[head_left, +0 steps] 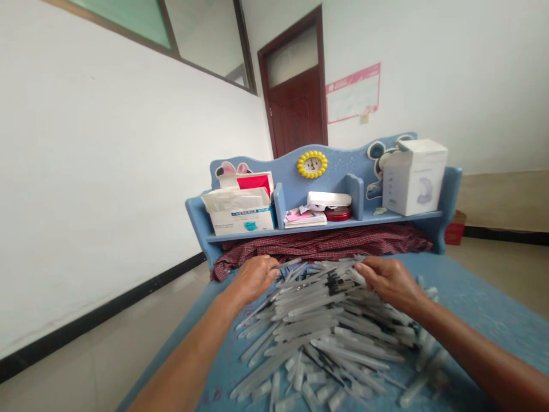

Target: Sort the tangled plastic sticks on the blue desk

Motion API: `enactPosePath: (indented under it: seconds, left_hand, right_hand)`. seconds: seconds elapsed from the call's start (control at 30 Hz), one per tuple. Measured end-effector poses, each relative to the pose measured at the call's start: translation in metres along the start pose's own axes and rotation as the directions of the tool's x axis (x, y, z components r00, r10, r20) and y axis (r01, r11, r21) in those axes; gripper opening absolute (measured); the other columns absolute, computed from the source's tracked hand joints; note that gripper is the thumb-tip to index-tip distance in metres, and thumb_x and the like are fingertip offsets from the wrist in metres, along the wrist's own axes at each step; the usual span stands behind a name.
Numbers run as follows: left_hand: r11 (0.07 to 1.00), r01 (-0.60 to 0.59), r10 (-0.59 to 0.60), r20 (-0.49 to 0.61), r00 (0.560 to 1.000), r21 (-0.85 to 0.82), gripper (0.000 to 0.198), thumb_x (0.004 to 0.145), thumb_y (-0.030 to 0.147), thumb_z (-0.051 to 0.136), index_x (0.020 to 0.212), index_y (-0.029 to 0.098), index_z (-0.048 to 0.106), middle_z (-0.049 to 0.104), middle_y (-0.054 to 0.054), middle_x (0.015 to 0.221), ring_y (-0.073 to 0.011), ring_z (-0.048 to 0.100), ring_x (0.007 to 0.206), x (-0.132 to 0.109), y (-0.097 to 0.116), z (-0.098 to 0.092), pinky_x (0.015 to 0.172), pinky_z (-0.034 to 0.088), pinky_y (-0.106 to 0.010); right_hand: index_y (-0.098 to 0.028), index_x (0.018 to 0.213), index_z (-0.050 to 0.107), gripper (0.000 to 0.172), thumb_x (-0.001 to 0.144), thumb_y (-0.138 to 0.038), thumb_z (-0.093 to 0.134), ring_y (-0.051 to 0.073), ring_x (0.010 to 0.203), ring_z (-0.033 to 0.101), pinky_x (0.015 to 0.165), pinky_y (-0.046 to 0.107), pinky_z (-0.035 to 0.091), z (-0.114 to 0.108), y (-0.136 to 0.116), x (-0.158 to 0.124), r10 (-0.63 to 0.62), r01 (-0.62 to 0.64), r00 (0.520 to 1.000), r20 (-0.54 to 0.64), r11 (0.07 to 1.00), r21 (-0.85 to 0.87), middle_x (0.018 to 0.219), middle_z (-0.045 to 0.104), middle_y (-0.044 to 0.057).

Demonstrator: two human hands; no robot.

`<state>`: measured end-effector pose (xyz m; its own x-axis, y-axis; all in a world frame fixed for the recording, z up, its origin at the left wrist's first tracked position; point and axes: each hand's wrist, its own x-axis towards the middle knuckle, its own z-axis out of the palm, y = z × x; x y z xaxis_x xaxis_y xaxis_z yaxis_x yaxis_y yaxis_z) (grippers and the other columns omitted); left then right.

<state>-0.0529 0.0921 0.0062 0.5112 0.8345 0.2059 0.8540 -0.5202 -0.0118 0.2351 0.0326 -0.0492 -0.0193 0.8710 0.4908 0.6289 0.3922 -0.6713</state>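
Plastic pens (306, 329), heaped between hands (256, 278) (392, 281), box lettering (252, 213) apparently Chinese

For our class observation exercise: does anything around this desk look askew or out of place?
The checked cloth lies bunched beneath the shelf, crumpled rather than folded. A few translucent pieces look stray, lying right of the main pile.

A blue desk (472, 297) bears piled translucent tubes (306, 326); checked cloth (326, 242) lies behind them.

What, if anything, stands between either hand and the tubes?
Nothing visible: the left hand is at the far left of the pile of tubes, the right hand at its far right; the checked cloth lies beyond.
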Motion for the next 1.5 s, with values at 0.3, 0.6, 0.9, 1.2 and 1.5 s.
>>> enactPosePath:
  seconds: [0.3, 0.6, 0.9, 1.2, 1.5]
  left_hand:
    - [0.924, -0.370, 0.363, -0.076, 0.929, -0.099, 0.021, 0.086, 0.024, 0.040, 0.089, 0.020, 0.061, 0.062, -0.006, 0.084, -0.0186, 0.056, 0.079, -0.003, 0.083, -0.017, 0.070, 0.038, -0.026]
    - [0.888, -0.393, 0.385, -0.083, 0.919, -0.239, 0.019, 0.088, 0.027, 0.040, 0.094, 0.020, 0.056, 0.062, -0.001, 0.082, -0.0142, 0.058, 0.074, -0.004, 0.079, -0.011, 0.065, 0.037, -0.022]
    - [0.901, -0.403, 0.395, -0.078, 0.915, -0.160, 0.020, 0.088, 0.026, 0.038, 0.092, 0.019, 0.056, 0.063, -0.002, 0.080, -0.0147, 0.058, 0.074, -0.005, 0.081, -0.011, 0.065, 0.037, -0.023]
    - [0.905, -0.397, 0.389, -0.081, 0.918, -0.151, 0.020, 0.089, 0.026, 0.038, 0.093, 0.019, 0.056, 0.063, -0.003, 0.083, -0.0148, 0.059, 0.076, -0.005, 0.082, -0.011, 0.067, 0.039, -0.023]
    - [0.910, -0.367, 0.356, -0.090, 0.930, -0.194, 0.020, 0.087, 0.025, 0.039, 0.093, 0.020, 0.058, 0.064, -0.003, 0.081, -0.0150, 0.060, 0.076, -0.005, 0.084, -0.011, 0.068, 0.040, -0.022]
  right_hand:
    - [-0.017, 0.061, 0.048, 0.043, 0.083, -0.053, 0.041, 0.005, 0.026, 0.035, 0.028, 0.017, 0.021, 0.003, -0.022, -0.004, 0.118, -0.200, 0.971, 0.206, 0.877, 0.438, 0.043, 0.051, -0.004]
    - [-0.014, 0.066, 0.050, 0.034, 0.077, -0.046, 0.054, 0.006, 0.030, 0.049, 0.031, 0.015, 0.027, -0.010, -0.022, -0.004, 0.033, -0.285, 0.909, 0.415, 0.775, 0.564, 0.051, 0.060, -0.002]
    - [-0.015, 0.066, 0.050, 0.040, 0.080, -0.052, 0.046, 0.006, 0.025, 0.043, 0.027, 0.015, 0.024, -0.007, -0.017, -0.001, 0.074, -0.290, 0.913, 0.400, 0.808, 0.513, 0.044, 0.057, -0.002]
    - [-0.015, 0.069, 0.051, 0.037, 0.079, -0.050, 0.051, 0.006, 0.029, 0.048, 0.029, 0.015, 0.027, -0.010, -0.018, -0.001, 0.074, -0.270, 0.926, 0.369, 0.814, 0.515, 0.049, 0.058, -0.002]
    - [-0.017, 0.083, 0.047, 0.033, 0.074, -0.046, 0.059, 0.007, 0.031, 0.050, 0.030, 0.014, 0.028, -0.011, -0.020, 0.000, 0.065, -0.280, 0.925, 0.375, 0.783, 0.555, 0.053, 0.061, -0.004]
